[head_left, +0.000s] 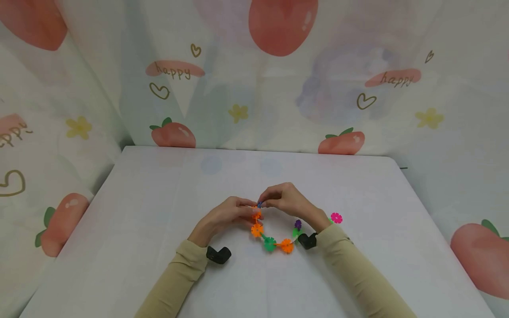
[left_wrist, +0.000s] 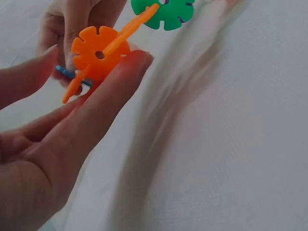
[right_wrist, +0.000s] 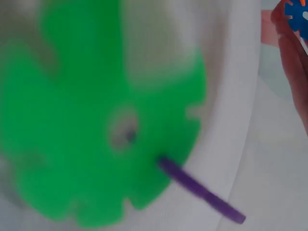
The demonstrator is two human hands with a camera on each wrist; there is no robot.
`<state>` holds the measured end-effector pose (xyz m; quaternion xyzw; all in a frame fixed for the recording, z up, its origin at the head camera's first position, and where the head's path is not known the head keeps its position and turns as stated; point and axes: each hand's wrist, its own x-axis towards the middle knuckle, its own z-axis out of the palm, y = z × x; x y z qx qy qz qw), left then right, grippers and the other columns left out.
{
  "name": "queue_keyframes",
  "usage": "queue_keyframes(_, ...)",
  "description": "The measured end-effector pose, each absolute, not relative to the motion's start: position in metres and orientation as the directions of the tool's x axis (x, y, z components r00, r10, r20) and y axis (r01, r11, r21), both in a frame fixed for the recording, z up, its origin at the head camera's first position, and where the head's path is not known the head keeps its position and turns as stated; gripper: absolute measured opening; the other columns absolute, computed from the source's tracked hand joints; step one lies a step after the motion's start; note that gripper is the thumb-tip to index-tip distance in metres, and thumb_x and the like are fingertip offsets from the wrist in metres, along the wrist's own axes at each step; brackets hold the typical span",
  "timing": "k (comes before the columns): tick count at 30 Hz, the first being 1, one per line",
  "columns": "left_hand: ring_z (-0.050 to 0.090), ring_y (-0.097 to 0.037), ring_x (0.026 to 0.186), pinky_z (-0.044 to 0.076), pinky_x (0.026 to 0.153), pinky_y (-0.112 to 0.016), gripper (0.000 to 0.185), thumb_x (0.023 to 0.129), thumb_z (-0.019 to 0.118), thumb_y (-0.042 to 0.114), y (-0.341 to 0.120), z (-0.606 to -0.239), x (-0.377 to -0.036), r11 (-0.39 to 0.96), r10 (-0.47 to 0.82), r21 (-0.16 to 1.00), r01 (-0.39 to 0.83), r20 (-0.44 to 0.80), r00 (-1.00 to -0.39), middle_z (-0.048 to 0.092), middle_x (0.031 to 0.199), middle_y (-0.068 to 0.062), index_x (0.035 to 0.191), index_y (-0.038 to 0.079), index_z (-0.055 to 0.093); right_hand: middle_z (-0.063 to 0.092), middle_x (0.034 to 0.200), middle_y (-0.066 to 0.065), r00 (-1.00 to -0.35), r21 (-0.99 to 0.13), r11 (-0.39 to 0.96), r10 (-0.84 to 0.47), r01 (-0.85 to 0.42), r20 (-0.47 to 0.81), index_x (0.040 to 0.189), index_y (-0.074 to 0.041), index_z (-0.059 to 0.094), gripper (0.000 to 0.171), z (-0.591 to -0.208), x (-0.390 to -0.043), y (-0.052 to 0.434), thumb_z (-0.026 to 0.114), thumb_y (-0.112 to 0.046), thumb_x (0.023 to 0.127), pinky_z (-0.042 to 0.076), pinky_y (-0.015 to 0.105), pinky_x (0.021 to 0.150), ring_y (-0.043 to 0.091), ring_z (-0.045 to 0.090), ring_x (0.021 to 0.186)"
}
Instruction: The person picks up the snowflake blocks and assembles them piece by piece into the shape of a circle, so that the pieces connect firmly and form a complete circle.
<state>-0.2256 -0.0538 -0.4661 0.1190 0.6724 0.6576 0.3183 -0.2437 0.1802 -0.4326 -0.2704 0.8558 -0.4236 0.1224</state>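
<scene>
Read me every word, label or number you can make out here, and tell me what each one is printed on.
"happy" on the backdrop cloth, upper left, over a pink smear.
"happy" on the same cloth, upper right, also over a pink smear.
"ppy", a cut-off word at the left edge of the cloth.
The snowflake chain, the white table and both wrist views carry no text.
</scene>
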Motion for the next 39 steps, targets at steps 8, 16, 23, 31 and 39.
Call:
queue_keyframes(8,0.072,-0.017,0.087,0.062,0.082,-0.031,0.044,0.101,0.067,0.031,-0.051,-0.468,-0.224,0.136,0.536,0.958,-0.251,-0.284,-0.795,0.074,0.107,-0.012,0.127,-0.004,0.069,0.078,0.105,0.002,-0.826,-0.744,0.524,-0.561,-0.415,0.066,0.108,-0.011,0.080,0.015,-0.433,-0.239,0.181,0.073,-0.007,0.095,0.061,0.033,0.090,0.016,0.074,0.095)
queue_keyframes(16,0.072,-0.017,0.090,0.062,0.083,-0.031,0.041,0.104,0.063,0.029,-0.055,-0.468,-0.226,0.178,0.495,0.954,-0.240,-0.297,-0.817,0.077,0.107,-0.013,0.127,-0.004,0.069,0.077,0.111,0.005,-0.860,-0.711,0.591,-0.508,-0.383,0.041,0.115,-0.008,0.077,0.019,-0.431,-0.233,0.208,0.072,-0.013,0.097,0.060,0.043,0.091,0.018,0.069,0.094)
queue_keyframes(23,0.073,-0.016,0.091,0.062,0.081,-0.028,0.037,0.104,0.062,0.022,-0.059,-0.466,-0.227,0.153,0.473,0.946,-0.286,-0.324,-0.819,0.077,0.107,-0.014,0.129,-0.005,0.068,0.077,0.106,0.000,-0.902,-0.665,0.666,-0.430,-0.339,0.029,0.114,-0.010,0.078,0.020,-0.432,-0.224,0.243,0.075,-0.018,0.096,0.060,0.041,0.089,0.016,0.069,0.093)
queue_keyframes(31,0.073,-0.017,0.093,0.062,0.082,-0.029,0.037,0.106,0.060,0.020,-0.062,-0.467,-0.229,0.133,0.481,0.952,-0.278,-0.307,-0.821,0.077,0.108,-0.015,0.130,-0.007,0.066,0.076,0.102,-0.001,-0.925,-0.600,0.735,-0.379,-0.315,0.022,0.113,-0.011,0.078,0.020,-0.438,-0.210,0.287,0.076,-0.017,0.094,0.057,0.025,0.079,0.015,0.066,0.090)
queue_keyframes(39,0.073,-0.016,0.092,0.062,0.086,-0.031,0.038,0.106,0.059,0.021,-0.065,-0.466,-0.229,0.145,0.476,0.954,-0.263,-0.300,-0.827,0.076,0.112,-0.017,0.131,-0.007,0.065,0.074,0.104,0.003,-0.947,-0.570,0.788,-0.317,-0.233,-0.051,0.116,-0.007,0.075,0.027,-0.442,-0.198,0.318,0.079,-0.015,0.091,0.055,0.021,0.075,0.017,0.063,0.091)
